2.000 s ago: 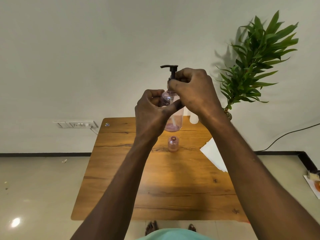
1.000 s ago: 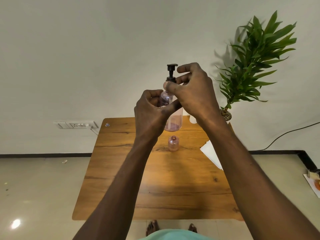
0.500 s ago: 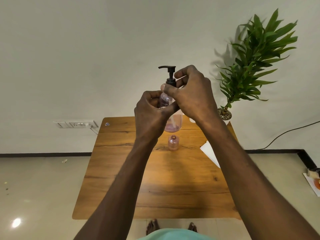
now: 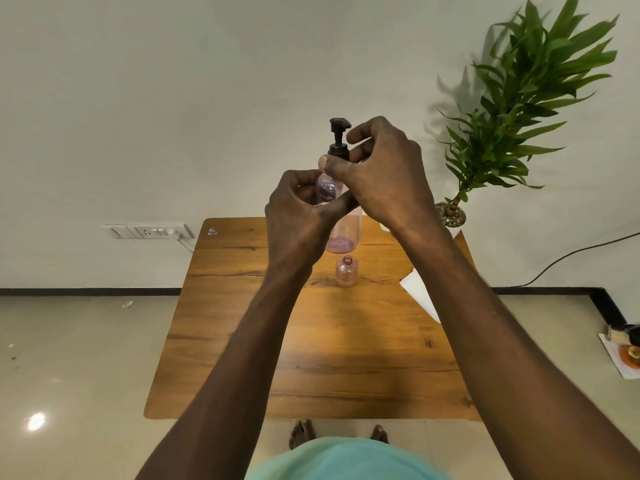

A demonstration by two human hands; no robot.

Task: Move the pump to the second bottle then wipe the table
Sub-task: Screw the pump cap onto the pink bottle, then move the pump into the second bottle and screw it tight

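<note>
Left hand [image 4: 298, 216] grips the pink bottle [image 4: 341, 223], fingers curled round its upper body, holding it raised above the far half of the wooden table [image 4: 311, 358]. Right hand [image 4: 384, 174] pinches the collar of the black pump [image 4: 338, 140], which sits in the bottle's neck. Second bottle [image 4: 345, 271], uncapped, stands upright on the table directly below the held one. White cloth [image 4: 420, 292] lies near the table's right edge

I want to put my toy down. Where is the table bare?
The wooden table is bare along its near half and left side. The far middle holds a small pink open bottle, and a white paper covers the right edge.
</note>
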